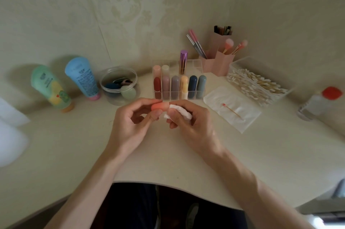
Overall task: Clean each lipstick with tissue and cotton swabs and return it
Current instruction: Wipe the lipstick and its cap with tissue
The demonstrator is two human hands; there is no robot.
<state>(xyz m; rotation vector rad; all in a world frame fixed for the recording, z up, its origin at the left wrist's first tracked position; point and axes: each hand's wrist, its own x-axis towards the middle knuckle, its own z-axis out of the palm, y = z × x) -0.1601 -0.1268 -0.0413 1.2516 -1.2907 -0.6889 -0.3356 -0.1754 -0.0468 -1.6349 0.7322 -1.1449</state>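
My left hand [130, 118] pinches an orange-pink lipstick [160, 106] above the desk, just in front of the clear lipstick organizer [202, 96]. My right hand [190, 122] holds a folded white tissue [180, 110] pressed against the lipstick's right end. Several lipsticks stand upright in the organizer: red [157, 87], mauve, grey, yellow, dark blue and grey-green in front, with a peach one, a cream one and a purple metallic one [183, 61] behind. A used cotton swab [232, 111] lies on a white tissue sheet [248, 116] to the right.
A clear box of cotton swabs [261, 83] sits at the right rear, with pink brush holders [217, 62] behind it. A red-capped bottle [317, 101] stands far right. At the left are a round tub of sponges [119, 86] and green [50, 88] and blue [83, 77] tubes.
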